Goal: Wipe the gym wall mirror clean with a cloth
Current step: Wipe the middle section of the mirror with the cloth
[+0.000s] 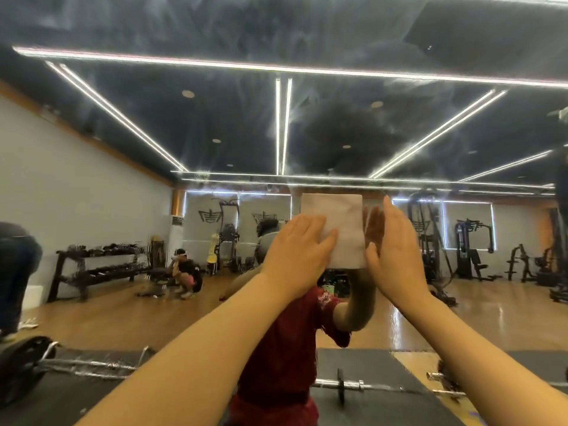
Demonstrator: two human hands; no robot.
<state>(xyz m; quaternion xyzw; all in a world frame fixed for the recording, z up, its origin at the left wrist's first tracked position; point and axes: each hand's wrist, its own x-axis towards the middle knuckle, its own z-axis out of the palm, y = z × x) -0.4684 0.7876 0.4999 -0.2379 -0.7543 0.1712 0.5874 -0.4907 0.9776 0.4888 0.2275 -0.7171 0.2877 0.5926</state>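
Note:
The wall mirror (307, 124) fills the whole view and shows smeary haze streaks over its upper half. A white folded cloth (341, 222) lies flat against the glass at centre. My left hand (296, 250) presses on the cloth's lower left part with fingers spread flat. My right hand (396, 250) is held flat and upright just right of the cloth, fingers together, touching or nearly touching the cloth's right edge. Its reflection shows beside it in the glass.
The mirror reflects the gym: a dumbbell rack (95, 269) at left, weight machines (470, 247) at right, a crouching person (186, 275), a barbell (362, 385) on black mats low down, and my own reflection in a red shirt (285, 348).

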